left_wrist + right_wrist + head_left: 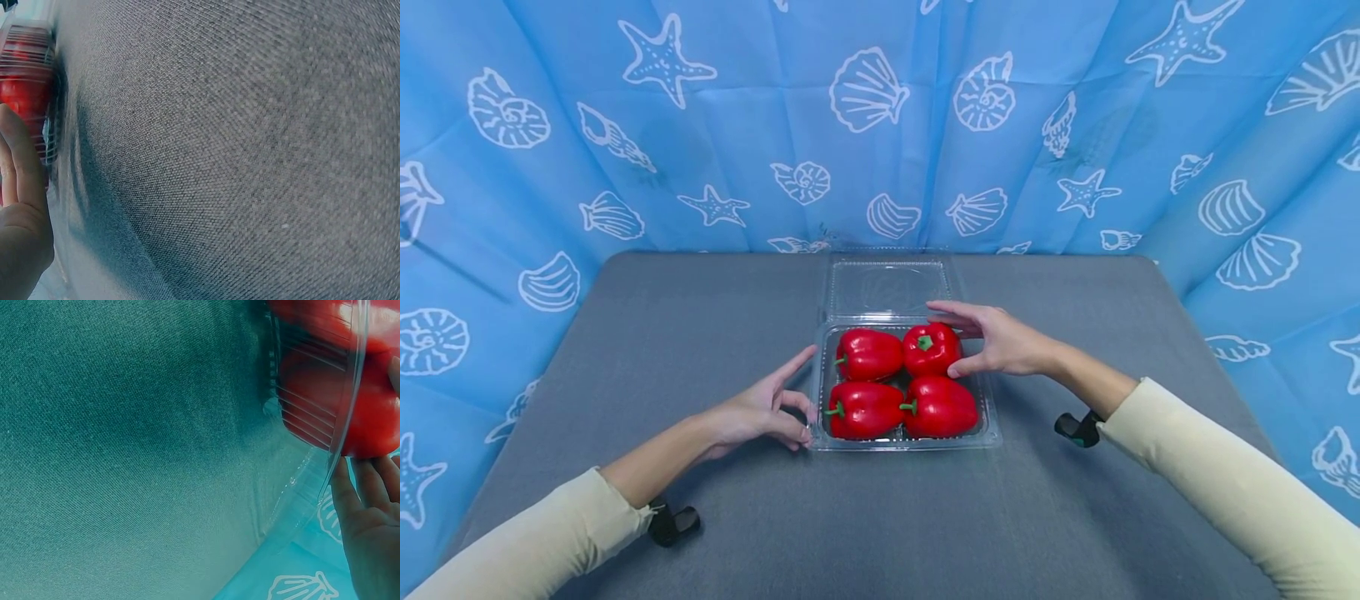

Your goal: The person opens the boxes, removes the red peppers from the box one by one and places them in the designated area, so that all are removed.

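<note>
Several red bell peppers with green stems, among them the front-left pepper point(865, 410) and front-right pepper point(942, 407), lie in a clear plastic container point(895, 445) on the grey table. My right hand point(1003, 340) holds the back-right pepper point(931, 350), fingers along its far side and thumb on its near side; the right wrist view shows fingertips against this pepper point(369, 428). At the container's left wall rests my left hand point(760, 412), one finger stretched along the rim and others bent near the front corner. The left wrist view catches only part of this hand point(22, 187).
Behind the peppers the container's clear lid point(887, 287) lies folded back, reaching the far table edge. A blue curtain point(880, 150) with white shells and starfish hangs behind the grey table point(715, 300). Black wrist devices sit below both sleeves.
</note>
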Demonstrator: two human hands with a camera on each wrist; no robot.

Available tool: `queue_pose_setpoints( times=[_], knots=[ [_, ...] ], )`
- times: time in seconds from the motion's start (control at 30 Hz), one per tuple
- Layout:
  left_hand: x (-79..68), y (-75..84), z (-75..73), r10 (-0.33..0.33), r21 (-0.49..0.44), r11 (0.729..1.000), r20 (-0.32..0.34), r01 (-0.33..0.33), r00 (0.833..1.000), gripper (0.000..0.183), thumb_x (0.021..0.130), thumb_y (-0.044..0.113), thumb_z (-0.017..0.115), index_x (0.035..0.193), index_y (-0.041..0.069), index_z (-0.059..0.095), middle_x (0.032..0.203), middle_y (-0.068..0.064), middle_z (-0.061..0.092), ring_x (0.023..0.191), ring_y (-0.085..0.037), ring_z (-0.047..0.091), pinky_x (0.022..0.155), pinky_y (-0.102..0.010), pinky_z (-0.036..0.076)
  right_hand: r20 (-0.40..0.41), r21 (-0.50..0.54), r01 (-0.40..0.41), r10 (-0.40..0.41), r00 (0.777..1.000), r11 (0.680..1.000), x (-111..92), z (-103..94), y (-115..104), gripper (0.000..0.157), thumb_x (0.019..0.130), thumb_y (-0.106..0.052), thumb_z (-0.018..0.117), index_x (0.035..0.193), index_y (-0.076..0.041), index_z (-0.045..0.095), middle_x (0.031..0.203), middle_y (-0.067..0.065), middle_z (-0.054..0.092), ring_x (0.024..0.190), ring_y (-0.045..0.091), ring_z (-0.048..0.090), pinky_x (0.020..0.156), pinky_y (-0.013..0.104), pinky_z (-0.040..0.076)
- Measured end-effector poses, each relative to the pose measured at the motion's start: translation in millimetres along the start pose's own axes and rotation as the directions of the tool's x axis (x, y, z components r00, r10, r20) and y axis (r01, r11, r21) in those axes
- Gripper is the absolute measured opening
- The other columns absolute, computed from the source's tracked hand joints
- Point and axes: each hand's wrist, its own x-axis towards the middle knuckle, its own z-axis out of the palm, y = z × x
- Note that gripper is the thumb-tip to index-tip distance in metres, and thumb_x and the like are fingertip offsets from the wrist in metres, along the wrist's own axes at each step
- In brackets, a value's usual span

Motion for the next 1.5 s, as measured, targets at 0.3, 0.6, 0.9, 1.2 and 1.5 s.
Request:
queue_pose_setpoints(
  times=[0.3, 0.6, 0.9, 1.2, 1.5],
  knots=[
    [-0.4, 0.2, 0.0, 0.005, -0.002, 1.000, 0.003, -0.005, 1.000, 0.098, 0.090, 0.004, 0.066, 0.159, 0.034, 0.003, 0.107, -0.015, 0.063, 0.090, -0.027, 0.070, 0.082, -0.040, 0.057, -0.005, -0.016, 0.010, -0.010, 1.000, 1.000, -0.3, 0.5, 0.5, 0.088, 0.079, -0.010, 0.083, 0.152, -0.003, 0.035, 0.149, 0.019, 0.046, 0.134, 0.034, 0.047, 0.102, 0.053, 0.046],
    [-0.9, 2.0, 1.1, 0.001, 0.008, 1.000, -0.005, -0.001, 1.000, 0.099, 0.089, 0.005, 0.067, 0.159, 0.033, 0.002, 0.107, -0.014, 0.064, 0.091, -0.028, 0.070, 0.081, -0.040, 0.056, -0.005, -0.023, 0.018, -0.019, 1.000, 1.000, 1.0, -0.6, -1.1, 0.085, 0.079, -0.011, 0.083, 0.151, -0.005, 0.038, 0.149, 0.018, 0.046, 0.133, 0.033, 0.048, 0.100, 0.053, 0.047],
    [-0.6, -0.1, 0.0, 0.002, -0.004, 1.000, 0.001, -0.002, 1.000, 0.099, 0.090, 0.005, 0.067, 0.159, 0.033, 0.003, 0.106, -0.013, 0.064, 0.090, -0.026, 0.069, 0.082, -0.040, 0.056, -0.013, -0.049, 0.036, -0.037, 0.999, 0.998, 4.1, -0.8, -5.4, 0.083, 0.078, -0.013, 0.083, 0.149, -0.008, 0.042, 0.146, 0.019, 0.048, 0.131, 0.032, 0.049, 0.096, 0.053, 0.050],
    [-0.5, -0.3, 0.3, 0.006, -0.003, 1.000, -0.001, -0.006, 1.000, 0.100, 0.089, 0.004, 0.068, 0.159, 0.034, 0.003, 0.105, -0.013, 0.065, 0.090, -0.027, 0.069, 0.081, -0.040, 0.056, -0.048, -0.017, 0.056, -0.057, 0.997, 0.998, 4.1, -1.2, -11.1, 0.079, 0.077, -0.012, 0.084, 0.146, -0.008, 0.045, 0.145, 0.019, 0.049, 0.131, 0.034, 0.049, 0.093, 0.052, 0.052],
    [-1.7, 0.2, 0.9, 0.013, -0.008, 1.000, 0.008, -0.013, 1.000, 0.098, 0.090, 0.004, 0.066, 0.159, 0.034, 0.003, 0.104, -0.012, 0.065, 0.090, -0.026, 0.069, 0.082, -0.040, 0.056, -0.141, -0.062, 0.073, -0.082, 0.987, 0.995, -1.0, -15.6, -18.8, 0.070, 0.076, -0.012, 0.085, 0.137, -0.006, 0.051, 0.135, 0.013, 0.057, 0.123, 0.032, 0.055, 0.090, 0.048, 0.055]
  ],
)
